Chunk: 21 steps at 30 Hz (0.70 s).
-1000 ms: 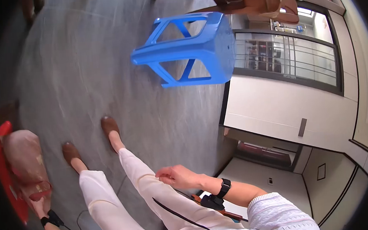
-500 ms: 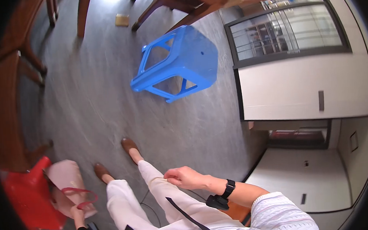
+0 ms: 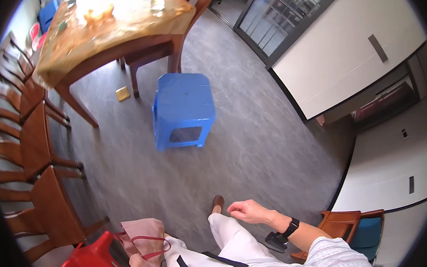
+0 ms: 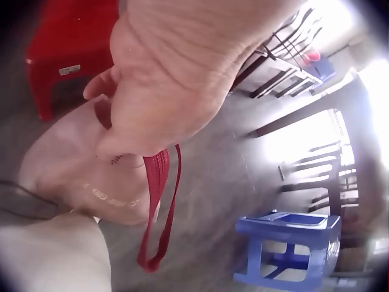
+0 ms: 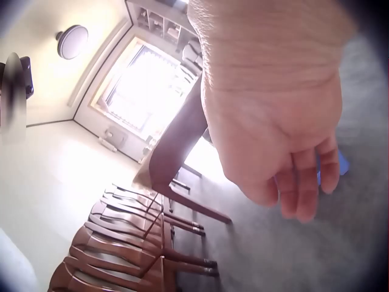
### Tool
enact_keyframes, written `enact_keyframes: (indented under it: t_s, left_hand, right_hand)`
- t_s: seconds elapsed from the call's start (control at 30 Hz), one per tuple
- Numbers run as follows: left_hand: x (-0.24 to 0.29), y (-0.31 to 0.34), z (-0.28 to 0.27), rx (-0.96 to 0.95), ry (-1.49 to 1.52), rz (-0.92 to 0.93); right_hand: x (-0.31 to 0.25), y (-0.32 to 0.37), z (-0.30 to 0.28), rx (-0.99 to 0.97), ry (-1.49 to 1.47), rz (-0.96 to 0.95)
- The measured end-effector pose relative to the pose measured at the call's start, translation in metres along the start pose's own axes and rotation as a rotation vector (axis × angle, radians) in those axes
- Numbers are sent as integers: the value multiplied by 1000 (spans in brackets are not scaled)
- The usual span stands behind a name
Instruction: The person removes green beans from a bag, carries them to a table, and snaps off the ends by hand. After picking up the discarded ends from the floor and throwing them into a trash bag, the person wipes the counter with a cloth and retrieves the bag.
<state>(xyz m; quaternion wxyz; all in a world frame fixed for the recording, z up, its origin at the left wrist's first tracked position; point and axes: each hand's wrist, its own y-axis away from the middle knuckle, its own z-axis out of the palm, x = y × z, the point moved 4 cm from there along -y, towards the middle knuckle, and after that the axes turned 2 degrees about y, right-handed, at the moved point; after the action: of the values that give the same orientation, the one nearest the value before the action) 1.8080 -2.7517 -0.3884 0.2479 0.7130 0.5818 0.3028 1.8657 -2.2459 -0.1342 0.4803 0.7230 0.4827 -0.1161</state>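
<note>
Low in the head view, my left hand (image 3: 137,263) holds a pale pink tote bag (image 3: 143,231) with red straps, beside my left leg. In the left wrist view the fingers curl at the top of the bag (image 4: 73,152), and a red strap loop (image 4: 159,201) hangs loose below the hand. My right hand (image 3: 250,212) hangs in front of my right thigh. Seen from the right wrist, that hand (image 5: 273,134) has loosely bent fingers and nothing in them. A blue plastic stool (image 3: 184,98) stands on the floor ahead.
A red plastic stool (image 3: 92,263) stands left of the bag. Wooden chairs (image 3: 56,206) line the left side. A cloth-covered table (image 3: 119,36) is at the back, with a small gold-coloured object (image 3: 122,93) on the floor near it. White cabinets (image 3: 345,47) run along the right.
The head view has swung round, bringing the table and row of chairs into sight. The blue stool now appears upright and lower in view. The left hand keeps holding the bag; the right stays loose.
</note>
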Motion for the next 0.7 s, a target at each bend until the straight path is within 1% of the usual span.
enact_keyframes:
  t_s: [0.03, 0.1, 0.13, 0.2, 0.33, 0.37, 0.57, 0.7]
  left_hand:
    - [20, 0, -13, 10, -21, -7]
    - [72, 2, -33, 28, -57, -20]
    - [93, 5, -44, 27, -84, -23]
    - [141, 4, -67, 34, -128, -19]
    - [215, 9, -97, 14, -181, -18]
    - [229, 9, -105, 9, -193, -21]
    - [324, -27, -146, -14, -224, -30]
    - [397, -63, -160, -62, -192, -29]
  right_hand:
    - [17, 7, -15, 12, -22, -17]
    - [63, 23, -53, 70, -89, 41]
    - [84, 34, -69, 80, -119, 35]
    - [129, 52, -112, 190, -84, 80]
    - [190, 76, -183, 267, -242, 151]
    - [196, 76, -198, 271, -257, 151]
    - [211, 28, -308, 343, -213, -26]
    - [233, 4, -388, 328, -229, 34]
